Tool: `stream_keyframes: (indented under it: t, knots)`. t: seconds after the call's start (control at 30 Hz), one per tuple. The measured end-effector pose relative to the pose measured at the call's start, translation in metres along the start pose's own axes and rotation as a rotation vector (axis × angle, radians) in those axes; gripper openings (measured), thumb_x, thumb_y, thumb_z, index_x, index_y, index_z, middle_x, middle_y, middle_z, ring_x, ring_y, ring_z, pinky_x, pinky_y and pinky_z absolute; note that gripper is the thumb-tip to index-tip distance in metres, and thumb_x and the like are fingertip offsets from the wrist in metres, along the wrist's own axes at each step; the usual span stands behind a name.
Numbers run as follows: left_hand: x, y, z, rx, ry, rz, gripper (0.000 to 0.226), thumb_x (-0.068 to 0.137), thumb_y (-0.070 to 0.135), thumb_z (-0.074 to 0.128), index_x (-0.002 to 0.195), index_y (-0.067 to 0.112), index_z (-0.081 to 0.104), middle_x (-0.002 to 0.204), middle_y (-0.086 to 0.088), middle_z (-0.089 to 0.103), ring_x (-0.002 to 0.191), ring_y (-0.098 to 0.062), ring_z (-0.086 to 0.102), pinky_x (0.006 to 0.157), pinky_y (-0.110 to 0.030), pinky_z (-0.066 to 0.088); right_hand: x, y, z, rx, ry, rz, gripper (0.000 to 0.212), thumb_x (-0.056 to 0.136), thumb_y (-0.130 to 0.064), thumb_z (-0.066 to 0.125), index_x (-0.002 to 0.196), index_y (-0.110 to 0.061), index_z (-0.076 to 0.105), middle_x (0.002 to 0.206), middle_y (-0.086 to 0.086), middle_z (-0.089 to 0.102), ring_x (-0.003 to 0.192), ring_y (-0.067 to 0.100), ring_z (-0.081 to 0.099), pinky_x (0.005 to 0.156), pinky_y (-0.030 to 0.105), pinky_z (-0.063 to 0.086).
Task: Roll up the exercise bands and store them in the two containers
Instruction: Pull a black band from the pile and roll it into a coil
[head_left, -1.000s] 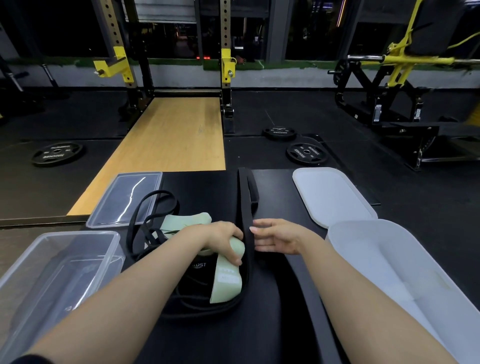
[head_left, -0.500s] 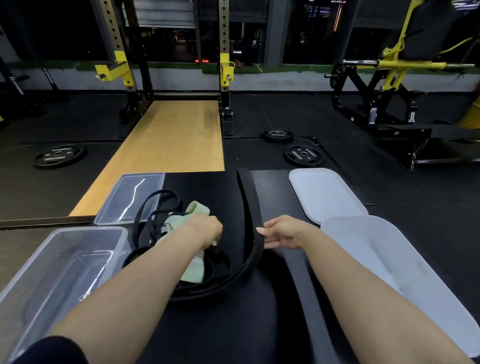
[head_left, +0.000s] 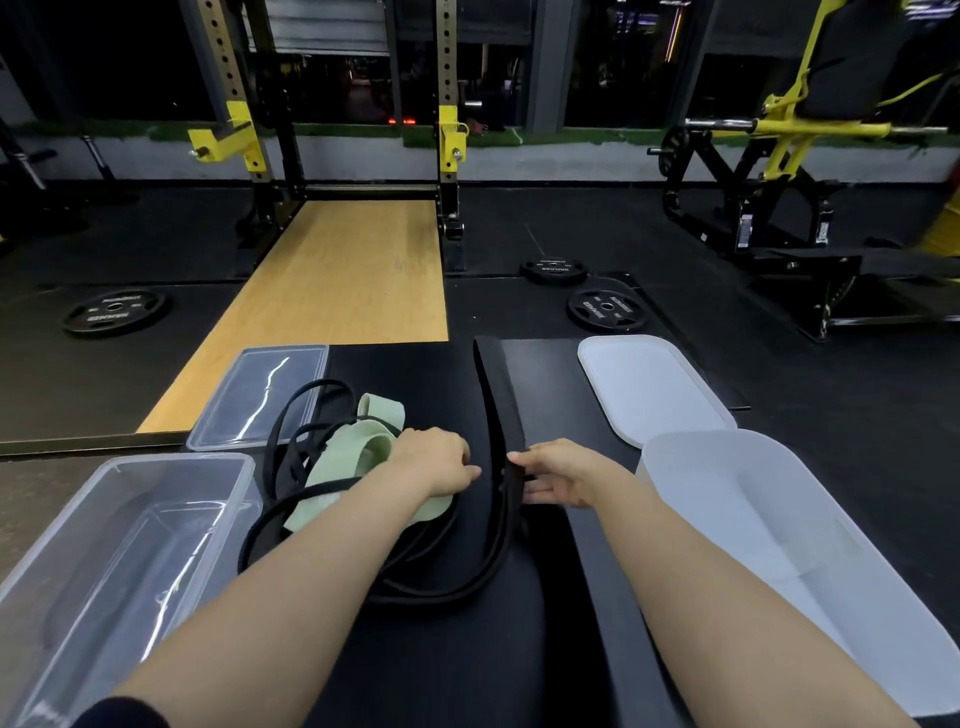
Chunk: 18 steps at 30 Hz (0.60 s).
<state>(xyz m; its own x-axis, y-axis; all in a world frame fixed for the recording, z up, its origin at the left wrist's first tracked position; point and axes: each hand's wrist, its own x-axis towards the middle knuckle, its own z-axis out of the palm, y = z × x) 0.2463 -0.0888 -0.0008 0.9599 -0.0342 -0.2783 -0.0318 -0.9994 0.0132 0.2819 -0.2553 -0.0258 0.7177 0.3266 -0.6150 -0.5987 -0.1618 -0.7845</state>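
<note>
The wide flat black rubber exercise band (head_left: 497, 410) is pinched at its near stretch by the right hand (head_left: 561, 473), fingers clamped on it, seemingly to lift it free of the heap for rolling. The left hand (head_left: 434, 460) rests on the pale green fabric band (head_left: 363, 457) among thin black loop bands (head_left: 301, 415) on the black tabletop (head_left: 441, 649); its fingers are curled, whether gripping cannot be told. The clear plastic container (head_left: 104, 545) at near left and the white plastic tub (head_left: 779, 545) at near right hold no bands yet.
</note>
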Motion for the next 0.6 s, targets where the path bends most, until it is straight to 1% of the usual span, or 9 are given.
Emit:
stream_keyframes:
  t: [0.07, 0.17, 0.33, 0.4, 0.43, 0.47, 0.5, 0.57, 0.6]
  knots:
    - [0.002, 0.006, 0.003, -0.033, 0.085, 0.012, 0.035, 0.097, 0.04, 0.042, 0.12, 0.023, 0.061, 0.119, -0.002, 0.063, 0.111, -0.024, 0.056, 0.088, -0.03, 0.04, 0.003, 0.0, -0.001, 0.056, 0.024, -0.017, 0.022, 0.092, -0.014, 0.061, 0.108, 0.001, 0.054, 0.1, 0.015, 0.064, 0.079, 0.027, 0.068, 0.064, 0.034, 0.058]
    - [0.009, 0.011, 0.007, -0.162, 0.11, -0.002, 0.029, 0.097, 0.033, 0.044, 0.116, 0.024, 0.064, 0.115, -0.003, 0.065, 0.107, -0.026, 0.058, 0.087, -0.032, 0.045, 0.01, 0.002, 0.0, 0.064, 0.094, -0.053, 0.032, 0.092, -0.017, 0.062, 0.113, 0.006, 0.055, 0.104, 0.018, 0.065, 0.076, 0.024, 0.069, 0.053, 0.028, 0.056]
    - [0.024, 0.016, 0.005, -0.361, 0.179, -0.06, 0.025, 0.097, 0.023, 0.045, 0.106, 0.018, 0.068, 0.107, -0.006, 0.067, 0.099, -0.028, 0.061, 0.08, -0.031, 0.046, 0.026, 0.004, 0.002, 0.098, 0.215, -0.11, 0.042, 0.085, -0.001, 0.068, 0.123, 0.005, 0.054, 0.109, 0.019, 0.065, 0.079, 0.023, 0.066, 0.066, 0.031, 0.056]
    - [0.03, 0.019, 0.001, -0.445, 0.216, -0.086, 0.026, 0.098, 0.021, 0.044, 0.099, 0.007, 0.066, 0.093, -0.012, 0.064, 0.087, -0.032, 0.059, 0.073, -0.03, 0.043, 0.03, 0.003, 0.001, 0.126, 0.202, -0.128, 0.037, 0.085, 0.001, 0.066, 0.12, 0.0, 0.056, 0.107, 0.016, 0.065, 0.08, 0.021, 0.064, 0.068, 0.029, 0.054]
    - [0.034, 0.02, 0.0, -0.496, 0.228, -0.104, 0.027, 0.098, 0.019, 0.043, 0.091, 0.002, 0.062, 0.084, -0.013, 0.059, 0.079, -0.031, 0.055, 0.07, -0.029, 0.041, 0.031, 0.002, 0.0, 0.135, 0.183, -0.146, 0.029, 0.086, 0.001, 0.065, 0.114, -0.004, 0.059, 0.103, 0.013, 0.067, 0.079, 0.019, 0.064, 0.067, 0.027, 0.053]
    - [0.038, 0.022, -0.001, -0.559, 0.226, -0.128, 0.025, 0.098, 0.019, 0.042, 0.077, 0.005, 0.042, 0.08, -0.012, 0.055, 0.075, -0.03, 0.051, 0.068, -0.029, 0.04, 0.031, 0.0, 0.0, 0.141, 0.162, -0.166, 0.02, 0.088, 0.001, 0.063, 0.104, -0.01, 0.061, 0.097, 0.008, 0.068, 0.077, 0.016, 0.065, 0.064, 0.025, 0.052]
    - [0.042, 0.023, -0.001, -0.63, 0.218, -0.157, 0.03, 0.098, 0.02, 0.042, 0.072, 0.012, 0.054, 0.078, -0.012, 0.054, 0.075, -0.029, 0.052, 0.069, -0.03, 0.041, 0.032, -0.001, 0.0, 0.151, 0.14, -0.19, 0.018, 0.089, 0.002, 0.06, 0.096, -0.015, 0.063, 0.089, 0.004, 0.069, 0.074, 0.014, 0.065, 0.061, 0.023, 0.051]
    - [0.051, 0.026, -0.001, -0.8, 0.159, -0.213, 0.036, 0.099, 0.026, 0.042, 0.068, 0.007, 0.05, 0.075, -0.01, 0.053, 0.079, -0.028, 0.054, 0.076, -0.032, 0.048, 0.034, -0.006, 0.0, 0.161, 0.108, -0.253, 0.025, 0.092, 0.002, 0.055, 0.086, -0.021, 0.063, 0.081, -0.001, 0.069, 0.072, 0.013, 0.065, 0.062, 0.022, 0.051]
    - [0.055, 0.027, 0.0, -0.927, 0.122, -0.236, 0.036, 0.099, 0.028, 0.043, 0.072, 0.006, 0.053, 0.077, -0.008, 0.053, 0.081, -0.027, 0.054, 0.082, -0.034, 0.051, 0.034, -0.009, 0.0, 0.16, 0.096, -0.279, 0.027, 0.093, 0.003, 0.053, 0.086, -0.022, 0.064, 0.08, -0.001, 0.069, 0.073, 0.012, 0.064, 0.064, 0.021, 0.052]
